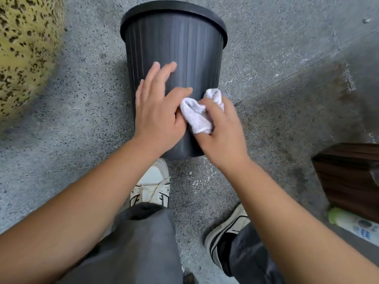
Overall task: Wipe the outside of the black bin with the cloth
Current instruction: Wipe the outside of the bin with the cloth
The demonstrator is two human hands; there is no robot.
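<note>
Head view, the only one: the bin [174, 58] lies tipped on the speckled floor [266, 48], its rim at twelve o'clock, its base at six, nearly against the left shoe [152, 185]. The ribbed side wall faces up at us.

Left hand [158, 111] lies spread flat on the wall, fingers straight and fanned toward eleven and twelve, thumb reaching to three o'clock. It holds nothing, just pressing to steady the bin. Right hand [221, 132] sits at its three o'clock, fingers curled round the cloth [196, 115], a bunched white wad pressed against the lower wall. The two hands are touching, or near enough.

Now the risks, as I judge them. The bin is round and on its side: a hard swipe toward three or nine could roll it out from under the left palm. A push toward twelve could skid it along the floor, since only that flat palm pins it.

The cloth is wadded small, so little of it meets the plastic, and the ribs could keep dirt in their grooves if the strokes run across them rather than along. With the hands this close, the cloth may snag under the left thumb.

The underside against the floor cannot be reached without turning the bin, so it could get missed. At four o'clock stands a dark wooden box [348, 177], a bottle [352, 224] just below it, both well apart from the bin.
</note>
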